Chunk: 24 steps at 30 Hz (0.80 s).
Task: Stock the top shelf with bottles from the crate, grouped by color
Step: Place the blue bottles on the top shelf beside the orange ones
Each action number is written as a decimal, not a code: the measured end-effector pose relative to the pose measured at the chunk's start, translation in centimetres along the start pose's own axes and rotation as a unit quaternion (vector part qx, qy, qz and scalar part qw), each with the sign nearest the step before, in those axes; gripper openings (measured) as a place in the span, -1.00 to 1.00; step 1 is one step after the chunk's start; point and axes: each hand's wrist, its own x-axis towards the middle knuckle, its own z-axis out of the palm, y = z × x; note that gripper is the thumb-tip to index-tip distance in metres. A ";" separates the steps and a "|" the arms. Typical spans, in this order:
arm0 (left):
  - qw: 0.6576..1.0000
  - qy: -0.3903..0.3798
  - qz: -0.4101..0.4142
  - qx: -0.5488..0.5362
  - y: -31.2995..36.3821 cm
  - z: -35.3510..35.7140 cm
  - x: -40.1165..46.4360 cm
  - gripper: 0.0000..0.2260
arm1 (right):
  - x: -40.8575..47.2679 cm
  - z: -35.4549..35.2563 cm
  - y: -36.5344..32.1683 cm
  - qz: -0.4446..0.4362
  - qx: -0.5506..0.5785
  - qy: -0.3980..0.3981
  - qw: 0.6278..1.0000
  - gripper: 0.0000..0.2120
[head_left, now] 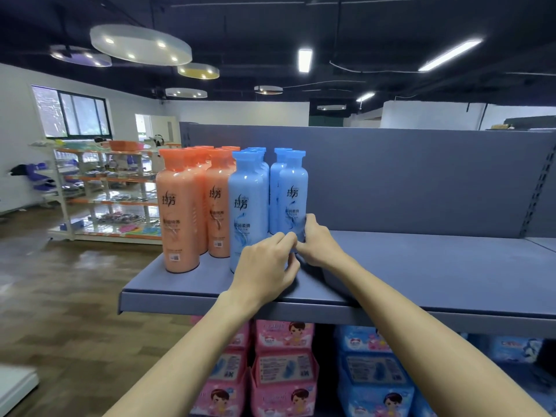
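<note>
Here, both hands [264, 266] [316, 242] gripping the base of one blue bottle [293, 191], upright near the top shelf [421, 266] front-left corner, beside orange bottles [180, 206].

On the top shelf [421, 266], one bottle group [192, 200] stands left of the other [270, 191], touching.

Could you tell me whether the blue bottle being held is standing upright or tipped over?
Upright: the blue bottle stands cap-up on the top shelf, both hands at its base.
</note>
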 end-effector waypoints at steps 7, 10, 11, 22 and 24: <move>1.000 0.014 0.007 0.003 -0.2 0.3 0.0 -0.86 | 1.5 0.7 -0.2 0.010 -0.006 -0.016 1.000 -0.65; 1.000 0.013 0.009 0.007 -0.2 0.4 -0.1 -0.81 | 2.0 1.1 -0.2 0.014 -0.002 -0.015 1.000 -0.63; 1.000 0.012 0.009 0.008 -0.2 0.4 -0.2 -0.82 | 2.1 1.2 -0.2 0.015 0.000 -0.015 1.000 -0.63; 1.000 0.009 0.011 0.015 -0.2 0.6 -0.1 -0.82 | 2.7 1.9 0.6 0.001 0.003 -0.002 1.000 -0.66; 1.000 0.013 0.011 0.014 -0.2 0.6 -0.1 -0.83 | 2.7 2.0 0.7 -0.004 0.005 -0.002 1.000 -0.67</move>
